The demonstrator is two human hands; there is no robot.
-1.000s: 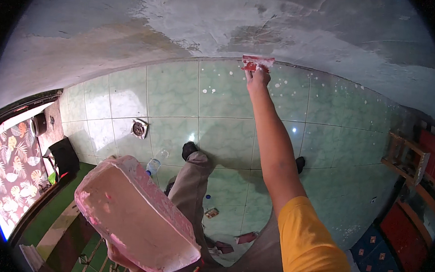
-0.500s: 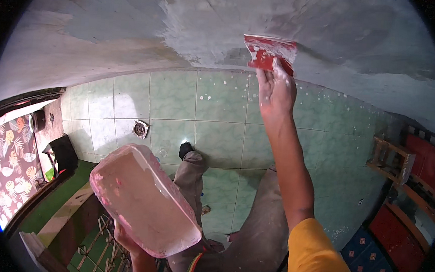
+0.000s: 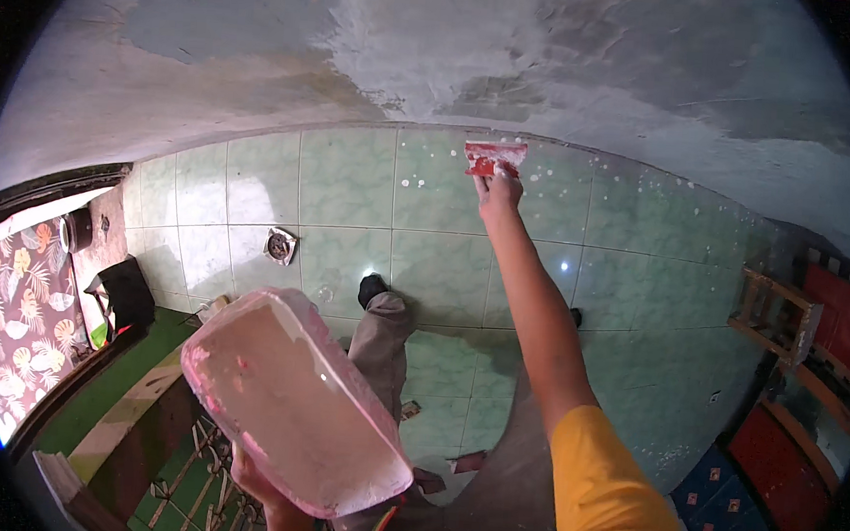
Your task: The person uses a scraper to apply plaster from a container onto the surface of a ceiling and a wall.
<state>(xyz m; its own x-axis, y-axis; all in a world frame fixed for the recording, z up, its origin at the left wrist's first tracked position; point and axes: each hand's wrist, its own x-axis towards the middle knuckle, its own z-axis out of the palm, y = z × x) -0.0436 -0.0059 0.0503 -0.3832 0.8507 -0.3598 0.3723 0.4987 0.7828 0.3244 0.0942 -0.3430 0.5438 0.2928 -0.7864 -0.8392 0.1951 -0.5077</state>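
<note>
Between the fingers and thumb of our right hand (image 3: 500,194) sits the scraper (image 3: 496,160), red and smeared white along its broad edge. These fingers pinch it at the near end, the arm stretched well out. Just beyond them, past the scraper, the foot of the wall (image 3: 400,40) begins; whether the edge touches it we cannot tell, since from our view the scraper overlaps the tiles (image 3: 348,178). Farther out from those fingertips the wall is grey and patchy, with a darker patch almost straight ahead and paler streaks to either side.

Back toward us and to the left of these fingers, our left hand (image 3: 252,476) supports the pink tub (image 3: 357,388). Its fingers go mostly out of sight under the tub, so we cannot tell if they are spread or pressed together. Pale paste (image 3: 284,418) coats the inside, tilted toward our view.

We judge the step in hand to be working paste over the low part of the wall. A next stroke calls, we think, for the scraper's edge laid flat and evenly pressed, with the tub kept level and near.

White spots dot the tiles around the right fingers. Well to their left lies a small dish (image 3: 279,246); far to their right stands a wooden frame (image 3: 782,312).
</note>
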